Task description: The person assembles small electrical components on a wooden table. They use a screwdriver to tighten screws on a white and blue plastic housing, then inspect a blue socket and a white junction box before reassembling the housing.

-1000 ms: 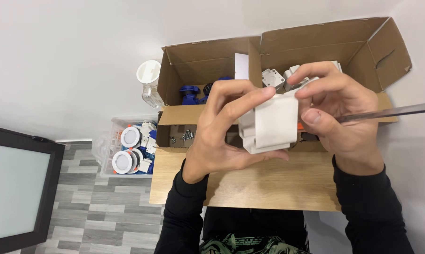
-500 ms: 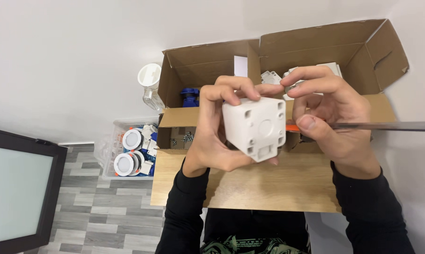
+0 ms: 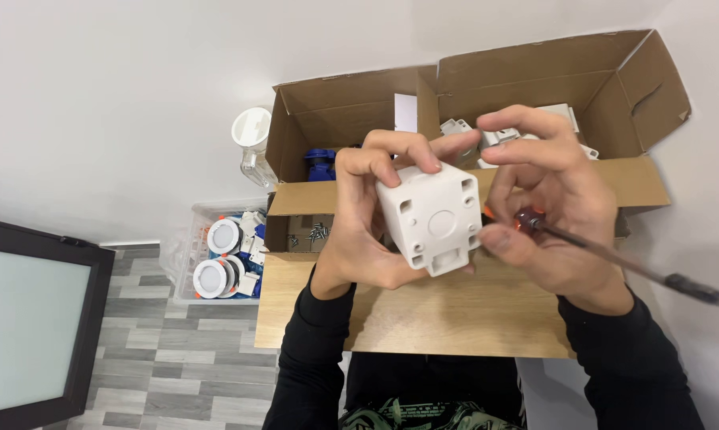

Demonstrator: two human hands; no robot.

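Hands turning a white plastic box above a wooden table

White plastic box (image 3: 432,216) sits in the middle of the head view, held up in the air over the wooden table (image 3: 423,318), with both hands on it. It is roughly cube-shaped, tilted so one corner points down, and the face turned to the camera shows small holes near its corners, a round mark in the middle and a small tab at the lower edge.

Left hand (image 3: 367,223) wraps the left side of the box: its fingers curl over the top edge and the thumb lies under the lower left, so the hand is closed around the box. Right hand (image 3: 546,211) is on the right side of the box, fingertips reaching to its top right corner, thumb pressed near the right edge. That same hand also pinches a screwdriver (image 3: 614,259) against the palm; the reddish handle end sits just beside the box and the dark shaft runs away to the lower right.

Behind the box stands an open cardboard carton (image 3: 526,80) holding white plastic parts (image 3: 562,119) and a blue part (image 3: 321,162). Left of the box, a small cardboard tray of screws (image 3: 315,232) rests on the table. Further left, on the grey floor, a clear bin (image 3: 216,255) holds round white fittings.
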